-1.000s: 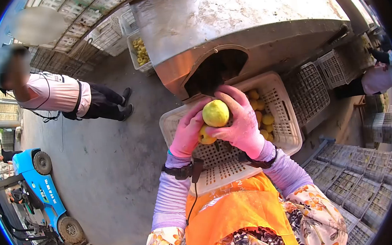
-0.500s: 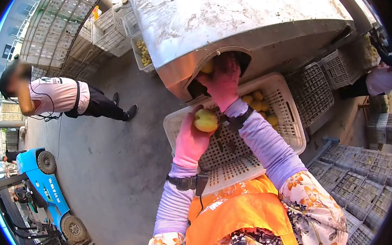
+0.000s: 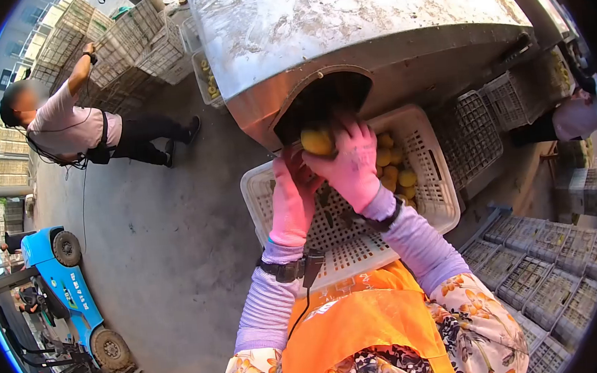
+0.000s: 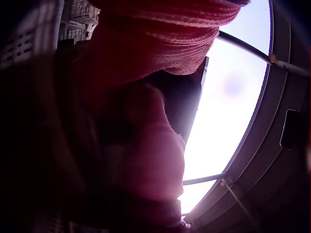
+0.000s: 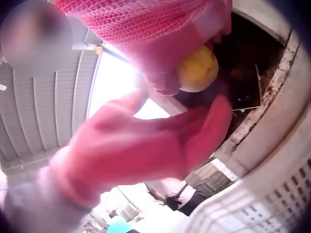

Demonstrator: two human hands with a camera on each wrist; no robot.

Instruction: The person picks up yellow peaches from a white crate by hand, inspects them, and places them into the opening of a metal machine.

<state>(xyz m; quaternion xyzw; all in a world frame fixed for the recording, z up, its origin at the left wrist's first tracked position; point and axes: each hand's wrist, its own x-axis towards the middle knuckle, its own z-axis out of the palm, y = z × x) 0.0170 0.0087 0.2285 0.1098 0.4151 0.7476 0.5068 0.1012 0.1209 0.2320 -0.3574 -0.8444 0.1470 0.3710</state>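
Note:
My right hand (image 3: 352, 160), in a pink knitted glove, grips a round yellow fruit (image 3: 317, 143) at the lower edge of the metal machine's dark opening (image 3: 330, 94). The right wrist view shows this fruit (image 5: 198, 69) partly covered by the fingers. Just below it, my gloved left hand (image 3: 293, 204) has its fingers extended towards the fruit, and no fruit shows in it. Both hands are above a white plastic crate (image 3: 428, 155), where several yellow fruits (image 3: 406, 178) lie on the right side. The left wrist view is dark, mostly glove.
A metal housing (image 3: 369, 12) stands in front. Grey crates (image 3: 473, 131) are beside it on the right, with more stacked at lower right (image 3: 556, 257). On the left are a person (image 3: 90, 126) and a blue forklift (image 3: 67, 282). A crate of yellow pieces (image 3: 207, 78) stands further back.
The right hand has drawn back from inside the opening with a fruit. The fruit held earlier in the left hand is gone from view, and that hand has moved up beside the right.

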